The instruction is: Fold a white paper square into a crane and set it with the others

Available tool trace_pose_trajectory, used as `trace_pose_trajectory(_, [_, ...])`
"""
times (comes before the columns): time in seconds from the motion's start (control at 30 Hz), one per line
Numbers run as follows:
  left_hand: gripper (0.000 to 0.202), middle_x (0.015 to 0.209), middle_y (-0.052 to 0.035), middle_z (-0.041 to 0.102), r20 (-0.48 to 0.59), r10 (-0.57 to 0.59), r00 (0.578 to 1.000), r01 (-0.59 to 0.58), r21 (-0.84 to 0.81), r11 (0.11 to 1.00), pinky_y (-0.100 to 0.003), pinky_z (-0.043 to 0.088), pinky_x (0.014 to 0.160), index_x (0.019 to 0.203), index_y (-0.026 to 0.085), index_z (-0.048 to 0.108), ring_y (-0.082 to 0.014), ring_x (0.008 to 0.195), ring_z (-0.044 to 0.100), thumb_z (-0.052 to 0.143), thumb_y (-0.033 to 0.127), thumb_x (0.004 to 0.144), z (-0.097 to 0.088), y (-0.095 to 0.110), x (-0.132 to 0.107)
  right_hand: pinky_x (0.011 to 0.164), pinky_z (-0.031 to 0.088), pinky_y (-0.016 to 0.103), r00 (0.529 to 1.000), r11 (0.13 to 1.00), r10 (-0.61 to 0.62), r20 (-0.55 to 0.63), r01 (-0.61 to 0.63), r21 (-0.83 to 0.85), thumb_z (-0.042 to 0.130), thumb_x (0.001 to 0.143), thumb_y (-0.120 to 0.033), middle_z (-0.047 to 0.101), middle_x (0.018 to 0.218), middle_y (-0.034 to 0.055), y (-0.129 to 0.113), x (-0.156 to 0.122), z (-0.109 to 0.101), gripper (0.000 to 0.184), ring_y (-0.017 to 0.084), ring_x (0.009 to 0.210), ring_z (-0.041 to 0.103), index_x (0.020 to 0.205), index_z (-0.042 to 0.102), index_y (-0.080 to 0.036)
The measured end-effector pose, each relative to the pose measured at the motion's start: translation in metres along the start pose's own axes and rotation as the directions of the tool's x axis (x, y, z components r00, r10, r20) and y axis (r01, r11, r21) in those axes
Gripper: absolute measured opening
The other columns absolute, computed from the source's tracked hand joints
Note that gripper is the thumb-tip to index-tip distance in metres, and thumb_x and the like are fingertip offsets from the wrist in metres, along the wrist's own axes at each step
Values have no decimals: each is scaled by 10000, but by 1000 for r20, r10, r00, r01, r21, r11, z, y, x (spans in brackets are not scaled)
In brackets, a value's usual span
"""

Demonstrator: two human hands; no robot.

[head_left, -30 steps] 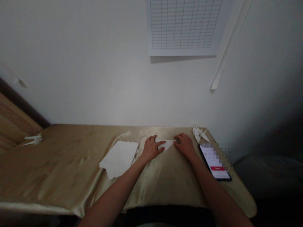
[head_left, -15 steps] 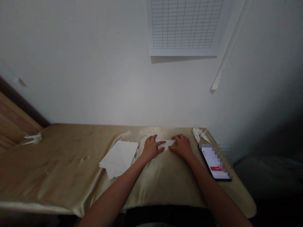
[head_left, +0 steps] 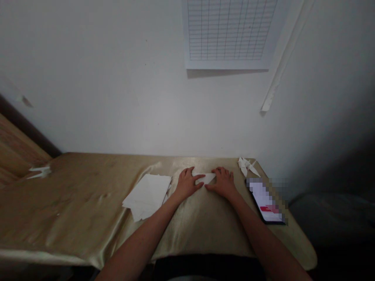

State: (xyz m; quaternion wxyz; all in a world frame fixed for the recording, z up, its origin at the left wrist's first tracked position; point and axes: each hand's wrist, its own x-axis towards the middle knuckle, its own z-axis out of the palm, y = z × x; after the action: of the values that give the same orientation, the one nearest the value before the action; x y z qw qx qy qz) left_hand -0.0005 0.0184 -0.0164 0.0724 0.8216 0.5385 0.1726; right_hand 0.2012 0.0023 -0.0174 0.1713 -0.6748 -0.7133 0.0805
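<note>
A small folded piece of white paper [head_left: 208, 178] lies flat on the gold cloth between my hands. My left hand [head_left: 187, 183] holds its left side, with forefinger and thumb resting on the paper and the other fingers bent at its far edge. On the right side, my right hand [head_left: 224, 182] grips the paper, its thumb at the near edge and its fingers curled at the far edge. The hands partly cover both ends of the paper. Left of my left hand is a stack of white paper sheets [head_left: 149, 193], unevenly piled.
White folded paper figures [head_left: 247, 166] sit at the table's back right corner, with a phone [head_left: 265, 203] in front of them, its screen lit. Another folded paper figure [head_left: 41, 171] is at the far left. A wall [head_left: 117, 97] with a printed grid sheet [head_left: 231, 31] rises behind the gold-clothed table [head_left: 73, 203].
My right hand has shifted slightly left over the paper, and its thumb has slid left along the near edge. My left hand has stayed in place.
</note>
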Motion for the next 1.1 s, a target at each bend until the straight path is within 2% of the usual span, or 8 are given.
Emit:
trace_pose_trajectory(0.33, [411, 1539, -26, 433, 16, -18, 1000, 18, -5, 1000, -528, 285, 1188, 1278, 466, 681, -338, 1404, 370, 715, 468, 868, -2, 1, 0, 1189, 80, 626, 1000, 1000, -10, 19, 11, -25, 707, 696, -661, 435, 1496, 167, -2, -2, 2, 847, 375, 1419, 319, 1381, 521, -199])
trace_pose_trajectory(0.47, [407, 1535, -33, 438, 23, -15, 1000, 15, -5, 1000, -531, 289, 1185, 1286, 467, 675, -338, 1410, 366, 697, 485, 880, -3, 1, 0, 1195, 90, 606, 999, 1000, -31, 13, 31, 6, 699, 715, -688, 437, 1497, 159, 5, -2, 1, 835, 369, 1414, 330, 1379, 533, -208])
trace_pose_trajectory(0.53, [406, 1534, -35, 442, 24, -14, 1000, 15, -4, 1000, -537, 292, 1181, 1292, 469, 670, -337, 1407, 371, 688, 489, 886, -3, 2, 0, 1191, 146, 565, 999, 998, -53, 6, 53, 34, 667, 767, -679, 473, 1463, 138, 11, 1, -3, 751, 348, 1387, 369, 1358, 560, -229])
trace_pose_trajectory(0.63, [410, 1532, -42, 446, 24, -19, 1000, 19, 3, 1000, -538, 298, 1176, 1298, 470, 665, -344, 1401, 380, 685, 488, 889, -3, 2, 0, 1159, 239, 488, 996, 994, -92, 13, 91, 67, 606, 871, -578, 529, 1399, 101, 21, 5, -8, 542, 300, 1332, 432, 1313, 607, -264])
trace_pose_trajectory(0.73, [411, 1528, -43, 450, 19, -16, 1000, 16, 6, 1000, -537, 299, 1176, 1295, 468, 669, -347, 1400, 382, 691, 485, 885, -3, 2, 0, 1147, 257, 465, 996, 993, -94, -5, 94, 70, 610, 884, -516, 550, 1366, 91, 24, 6, -9, 471, 287, 1306, 450, 1282, 629, -266])
trace_pose_trajectory(0.93, [406, 1516, -49, 460, 3, -2, 1000, 2, 10, 1000, -529, 311, 1172, 1287, 467, 675, -341, 1392, 393, 696, 477, 881, -1, 1, 1, 1145, 248, 485, 993, 994, -106, -48, 105, -8, 694, 795, -550, 537, 1372, 133, 15, 4, -1, 613, 330, 1301, 437, 1308, 610, -228])
trace_pose_trajectory(1.1, [401, 1518, -56, 456, 3, -9, 1000, 9, 4, 1000, -538, 298, 1174, 1283, 473, 675, -344, 1390, 395, 694, 482, 883, 1, 0, 1, 1125, 265, 490, 992, 993, -107, -73, 103, -48, 684, 802, -542, 546, 1365, 143, 11, 2, 1, 605, 334, 1278, 451, 1308, 609, -218])
